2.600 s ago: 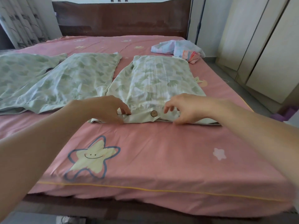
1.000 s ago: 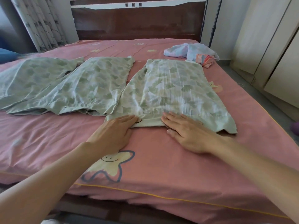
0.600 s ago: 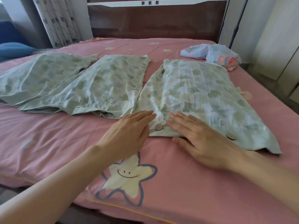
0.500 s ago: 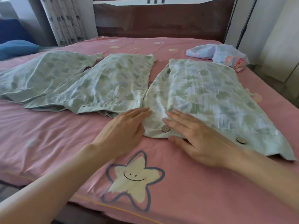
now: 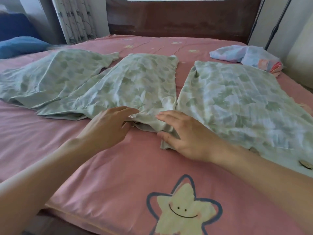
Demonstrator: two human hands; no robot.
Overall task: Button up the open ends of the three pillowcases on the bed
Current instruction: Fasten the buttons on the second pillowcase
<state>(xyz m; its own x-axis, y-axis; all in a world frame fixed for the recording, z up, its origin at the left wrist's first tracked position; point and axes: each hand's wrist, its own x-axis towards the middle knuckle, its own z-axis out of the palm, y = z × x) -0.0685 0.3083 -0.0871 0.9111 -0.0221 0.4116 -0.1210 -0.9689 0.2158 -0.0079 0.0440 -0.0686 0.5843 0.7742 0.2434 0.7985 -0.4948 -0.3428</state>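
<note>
Hands at near edge of middle pillowcase (image 5: 135, 89) on bed (image 5: 118, 167). Left hand (image 5: 108, 128) fingers relaxed, touching hem. Right hand (image 5: 184, 133) fingers spread wide, flat on fabric, overlapping right pillowcase (image 5: 237, 99).

Right pillowcase (image 5: 240, 99) near corner beyond frame edge; its button (image 5: 305, 164) half-cropped.

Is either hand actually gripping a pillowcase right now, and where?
No firm grip shows. The left hand and right hand lie with fingers extended on the middle pillowcase's near open hem.
</note>
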